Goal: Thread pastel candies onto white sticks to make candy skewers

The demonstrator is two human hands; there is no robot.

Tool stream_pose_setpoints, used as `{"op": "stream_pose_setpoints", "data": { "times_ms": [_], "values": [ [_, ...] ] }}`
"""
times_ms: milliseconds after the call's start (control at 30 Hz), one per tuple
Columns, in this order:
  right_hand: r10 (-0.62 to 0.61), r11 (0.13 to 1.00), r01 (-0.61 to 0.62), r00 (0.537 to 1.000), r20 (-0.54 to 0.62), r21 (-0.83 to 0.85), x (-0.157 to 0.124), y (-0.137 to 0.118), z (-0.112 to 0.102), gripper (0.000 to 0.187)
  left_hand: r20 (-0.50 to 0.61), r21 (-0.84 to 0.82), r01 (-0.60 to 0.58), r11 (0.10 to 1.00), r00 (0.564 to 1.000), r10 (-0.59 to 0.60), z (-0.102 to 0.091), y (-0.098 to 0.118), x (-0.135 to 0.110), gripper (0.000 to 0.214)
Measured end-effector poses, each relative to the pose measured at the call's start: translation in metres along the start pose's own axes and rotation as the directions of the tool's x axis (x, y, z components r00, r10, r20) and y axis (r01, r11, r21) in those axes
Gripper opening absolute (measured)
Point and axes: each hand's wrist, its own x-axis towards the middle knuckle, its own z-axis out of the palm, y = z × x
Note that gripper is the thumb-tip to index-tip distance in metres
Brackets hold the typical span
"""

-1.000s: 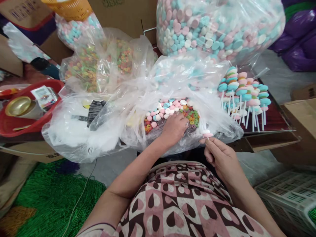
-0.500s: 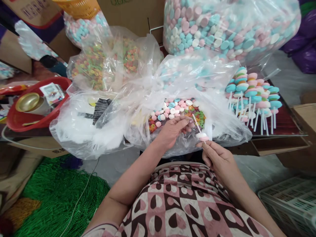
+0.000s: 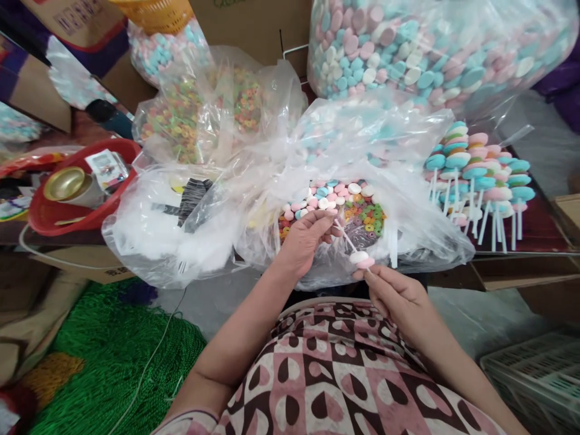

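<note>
Dark red tabletop (image 3: 546, 220), head view: right hand (image 3: 396, 289) pinches the lower end of a white stick (image 3: 346, 236) carrying white and pink candies (image 3: 360, 259), near the open clear bag (image 3: 423, 232). Left hand (image 3: 306, 240) apart from right, fingers at stick's upper tip, can't tell if gripping.

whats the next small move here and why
Probably slide the left hand down the white stick toward the white and pink candies: it is at the stick's upper end, bare stick lies between, and the right hand grips the lower end. Whether the left hand holds a piece is unclear.
</note>
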Motion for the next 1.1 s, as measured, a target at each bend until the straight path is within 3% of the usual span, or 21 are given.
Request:
{"op": "stream_pose_setpoints", "data": {
  "times_ms": [167,467,967,1100],
  "values": [
    [0.013,0.998,-0.016,0.999,-0.047,-0.064,-0.002,-0.004,0.002,0.034,-0.007,-0.055,-0.037,0.998,0.999,0.037,0.012,-0.007,0.003,0.015],
    [0.019,0.997,-0.023,0.999,-0.047,-0.068,-0.003,-0.001,0.0,0.036,-0.001,-0.071,-0.024,0.997,1.0,0.024,0.011,-0.006,0.006,0.014],
    [0.068,0.991,-0.057,0.993,-0.097,0.118,-0.004,0.002,0.01,0.032,-0.009,-0.111,0.046,0.993,0.999,-0.048,0.012,-0.013,0.004,0.02],
    [0.061,0.987,-0.051,0.996,-0.064,0.155,-0.002,0.004,0.016,0.033,-0.017,-0.067,-0.005,0.998,1.0,0.004,0.016,-0.014,0.001,0.02]
  ]
}}
